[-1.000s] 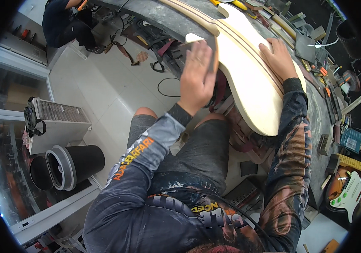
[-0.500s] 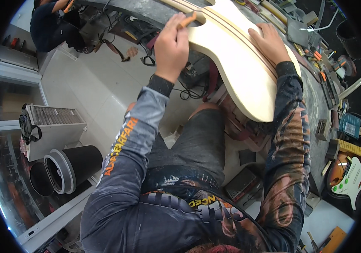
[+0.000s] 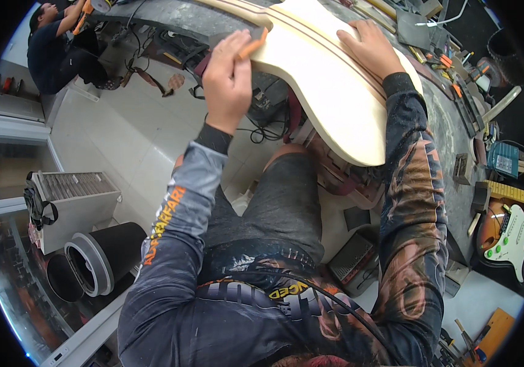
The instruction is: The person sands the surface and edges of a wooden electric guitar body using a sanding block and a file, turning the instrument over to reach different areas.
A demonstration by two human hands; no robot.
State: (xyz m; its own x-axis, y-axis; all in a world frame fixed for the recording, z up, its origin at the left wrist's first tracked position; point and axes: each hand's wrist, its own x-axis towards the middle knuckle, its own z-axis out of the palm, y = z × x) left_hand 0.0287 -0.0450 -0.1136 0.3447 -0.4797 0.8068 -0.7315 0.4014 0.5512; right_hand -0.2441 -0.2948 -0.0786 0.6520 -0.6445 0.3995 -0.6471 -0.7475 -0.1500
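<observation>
A pale wooden guitar body [image 3: 329, 79] with dark stripes down its middle lies on the grey workbench, its rounded end pointing towards me and overhanging the near edge. My left hand [image 3: 228, 79] is closed around a small orange-edged sanding block [image 3: 253, 45], held at the body's left side beside the curved cutaway. What lies under the block is hidden. On the right half of the body rests my right hand [image 3: 371, 50], palm down, fingers stretched out and thumb apart, holding nothing.
Hand tools lie along the workbench [image 3: 442, 128] on the right, near a sunburst guitar with a white pickguard [image 3: 512, 241]. At far left, a person [image 3: 60, 49] in dark clothes works with an orange tool. A black bin [image 3: 112, 251] and a white cabinet [image 3: 60, 229] stand lower left.
My left hand has moved left and slightly down with the sanding block. The guitar body and my right hand appear shifted up and left in the view, which has also moved.
</observation>
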